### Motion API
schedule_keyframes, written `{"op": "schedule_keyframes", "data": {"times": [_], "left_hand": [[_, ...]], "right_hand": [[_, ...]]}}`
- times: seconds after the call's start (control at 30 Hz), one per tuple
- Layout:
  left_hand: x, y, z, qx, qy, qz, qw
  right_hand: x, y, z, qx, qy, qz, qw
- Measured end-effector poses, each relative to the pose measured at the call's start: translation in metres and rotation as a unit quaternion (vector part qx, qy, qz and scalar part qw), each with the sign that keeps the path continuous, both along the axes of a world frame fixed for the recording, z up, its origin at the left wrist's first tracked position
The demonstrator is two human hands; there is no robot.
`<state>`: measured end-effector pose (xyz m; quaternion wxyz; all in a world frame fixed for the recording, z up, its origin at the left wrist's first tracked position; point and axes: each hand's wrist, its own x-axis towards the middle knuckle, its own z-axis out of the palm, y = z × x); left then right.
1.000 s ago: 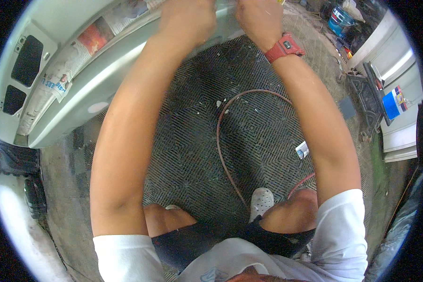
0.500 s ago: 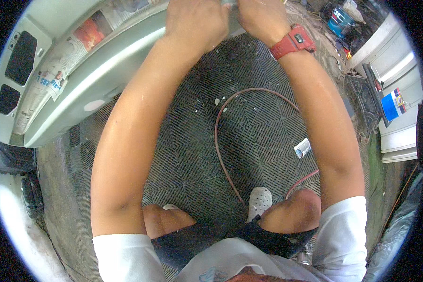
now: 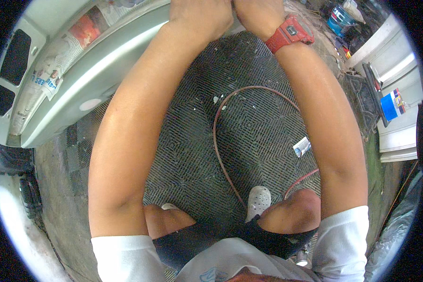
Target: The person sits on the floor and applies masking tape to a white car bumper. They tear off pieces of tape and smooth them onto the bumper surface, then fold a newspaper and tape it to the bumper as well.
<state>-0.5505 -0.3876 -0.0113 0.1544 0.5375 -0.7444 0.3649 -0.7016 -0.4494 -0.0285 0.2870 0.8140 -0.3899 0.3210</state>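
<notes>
My left hand (image 3: 203, 18) and my right hand (image 3: 258, 17) are close together at the top edge of the view, arms stretched forward. Their fingers are cut off by the edge or hidden behind the hands, so whatever they hold cannot be made out. A red watch (image 3: 291, 34) is on my right wrist. Both hands are nearest to a pale green-silver car body panel (image 3: 120, 63), which curves from the left up to the top. Newspaper sheets (image 3: 49, 77) cover the panel's inner side, and a whitish round patch (image 3: 90, 104) marks its lower part.
Below me is a ribbed dark floor mat (image 3: 188, 141) with a reddish hose (image 3: 215, 127) looped across it. A crumpled paper piece (image 3: 301, 146) lies by my right forearm. At right are a blue-and-white can (image 3: 392, 104), white panels (image 3: 399, 141) and a blue bucket (image 3: 339, 19).
Both hands have shifted slightly up, further out of view, and my right wrist with the watch has moved a little up and left. The panel appears slightly further left.
</notes>
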Motion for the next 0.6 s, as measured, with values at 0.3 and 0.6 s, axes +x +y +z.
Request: {"op": "schedule_keyframes", "data": {"times": [0.3, 0.6], "left_hand": [[0.001, 0.005, 0.011, 0.013, 0.016, -0.030, 0.999], [0.001, 0.001, 0.003, 0.002, 0.042, -0.017, 0.999]], "right_hand": [[-0.004, -0.003, 0.000, -0.024, 0.014, -0.020, 0.999], [-0.001, 0.000, 0.000, -0.007, 0.003, -0.019, 1.000]]}}
